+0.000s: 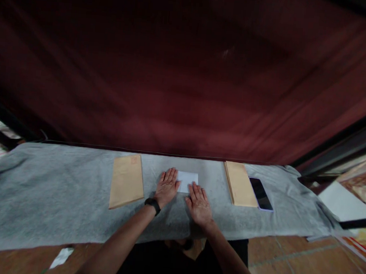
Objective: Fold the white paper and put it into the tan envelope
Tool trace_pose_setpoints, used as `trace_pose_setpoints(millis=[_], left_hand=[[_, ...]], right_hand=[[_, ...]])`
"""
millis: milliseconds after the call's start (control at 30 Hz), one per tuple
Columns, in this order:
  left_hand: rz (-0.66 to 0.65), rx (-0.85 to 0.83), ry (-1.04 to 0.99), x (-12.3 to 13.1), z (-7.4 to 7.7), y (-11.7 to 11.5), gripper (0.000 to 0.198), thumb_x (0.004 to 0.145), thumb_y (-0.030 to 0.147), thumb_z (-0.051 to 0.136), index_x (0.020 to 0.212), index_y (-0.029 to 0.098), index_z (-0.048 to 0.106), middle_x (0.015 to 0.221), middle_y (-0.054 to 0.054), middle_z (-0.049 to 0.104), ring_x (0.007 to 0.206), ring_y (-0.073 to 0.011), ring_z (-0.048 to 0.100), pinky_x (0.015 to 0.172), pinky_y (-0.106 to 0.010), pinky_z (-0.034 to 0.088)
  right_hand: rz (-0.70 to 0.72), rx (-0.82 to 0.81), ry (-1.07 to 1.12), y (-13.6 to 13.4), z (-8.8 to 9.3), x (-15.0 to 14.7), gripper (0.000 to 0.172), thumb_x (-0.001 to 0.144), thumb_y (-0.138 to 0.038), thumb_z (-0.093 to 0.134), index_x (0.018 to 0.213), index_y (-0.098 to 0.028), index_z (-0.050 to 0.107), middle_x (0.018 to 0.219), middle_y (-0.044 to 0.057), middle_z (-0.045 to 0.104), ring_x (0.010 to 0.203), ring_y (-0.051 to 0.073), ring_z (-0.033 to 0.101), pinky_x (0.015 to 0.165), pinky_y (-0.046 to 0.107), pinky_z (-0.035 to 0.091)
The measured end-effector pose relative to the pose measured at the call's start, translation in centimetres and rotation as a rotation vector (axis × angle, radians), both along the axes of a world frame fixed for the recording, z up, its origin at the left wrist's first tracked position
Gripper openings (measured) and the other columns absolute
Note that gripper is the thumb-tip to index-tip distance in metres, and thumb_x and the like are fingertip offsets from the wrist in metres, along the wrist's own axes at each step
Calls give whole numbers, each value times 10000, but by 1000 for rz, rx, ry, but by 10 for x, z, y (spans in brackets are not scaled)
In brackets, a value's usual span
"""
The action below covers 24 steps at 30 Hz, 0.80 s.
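A small white sheet of paper (pixel 186 180), perhaps folded, lies flat on the grey cloth in front of me. My left hand (pixel 167 186) rests palm down over its left edge, fingers stretched out. At the paper's lower right edge, my right hand (pixel 199 203) also lies flat with its fingers extended. Neither hand grips anything. To the left of my left hand is a brown envelope (pixel 127 181) with a small reddish mark near its top. A stack of brown envelopes (pixel 241 186) sits to the right of my right hand.
Grey cloth (pixel 65 187) covers the long table. A phone (pixel 261 194) lies against the right-hand envelopes. Behind the table hangs a dark red curtain (pixel 186 91). White scrap (pixel 61 257) lies on the tiled floor at lower left, and dark frame bars stand at both sides.
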<state>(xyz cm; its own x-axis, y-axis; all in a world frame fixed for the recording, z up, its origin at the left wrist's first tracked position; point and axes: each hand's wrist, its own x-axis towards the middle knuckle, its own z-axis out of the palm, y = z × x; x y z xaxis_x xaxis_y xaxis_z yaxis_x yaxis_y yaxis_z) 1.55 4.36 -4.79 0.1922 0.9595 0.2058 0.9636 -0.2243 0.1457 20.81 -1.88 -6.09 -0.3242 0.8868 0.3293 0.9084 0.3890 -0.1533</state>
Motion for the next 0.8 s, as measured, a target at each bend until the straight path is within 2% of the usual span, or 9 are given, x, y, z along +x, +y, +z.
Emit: trace_pose_setpoints(millis=[67, 133, 300, 367, 600, 800], left_hand=[[15, 15, -1, 5, 0, -6, 590, 1009, 360, 256, 1498, 52, 374, 1575, -162, 351, 1490, -261, 268, 1229, -474, 163], [-38, 39, -10, 8, 0, -16, 588, 1010, 366, 273, 1498, 54, 373, 1580, -162, 343, 1496, -256, 252, 1234, -468, 151], [-382, 24, -42, 7, 5, -43, 523, 1018, 383, 310, 1503, 205, 389, 1585, -59, 374, 1489, -194, 271, 1231, -426, 178], [-445, 6, -51, 5, 9, -49, 527, 1019, 394, 317, 1506, 204, 379, 1580, -60, 385, 1485, -185, 281, 1227, -413, 181], [-448, -7, -48, 6, 16, -51, 548, 1005, 388, 358, 1495, 143, 380, 1573, -104, 392, 1487, -207, 271, 1222, -418, 163], [-459, -14, -47, 7, 12, -51, 536, 972, 384, 446, 1439, 122, 449, 1497, -145, 487, 1461, -243, 322, 1221, -455, 164]], right_hand=[[2, 3, -3, 0, 0, 0, 524, 1031, -384, 395, 1517, -188, 381, 1556, 104, 398, 1430, 246, 385, 1180, 442, 282], [1, 5, -5, -1, 0, 0, 519, 1033, -379, 388, 1514, -183, 386, 1558, 107, 393, 1431, 248, 383, 1180, 444, 278], [16, -25, -18, -2, 1, 0, 523, 1038, -335, 357, 1534, -171, 342, 1565, 123, 375, 1443, 269, 359, 1174, 480, 277], [25, -38, -13, -2, 1, 2, 513, 1038, -314, 345, 1531, -174, 351, 1571, 124, 363, 1445, 276, 353, 1170, 491, 281], [44, -103, 63, 17, 8, 2, 477, 1050, -307, 276, 1453, -161, 484, 1493, 120, 491, 1387, 253, 439, 1156, 479, 308], [172, -172, 61, 49, 11, -17, 514, 1064, -322, 192, 1462, -139, 463, 1525, 106, 452, 1440, 198, 363, 1178, 428, 287]])
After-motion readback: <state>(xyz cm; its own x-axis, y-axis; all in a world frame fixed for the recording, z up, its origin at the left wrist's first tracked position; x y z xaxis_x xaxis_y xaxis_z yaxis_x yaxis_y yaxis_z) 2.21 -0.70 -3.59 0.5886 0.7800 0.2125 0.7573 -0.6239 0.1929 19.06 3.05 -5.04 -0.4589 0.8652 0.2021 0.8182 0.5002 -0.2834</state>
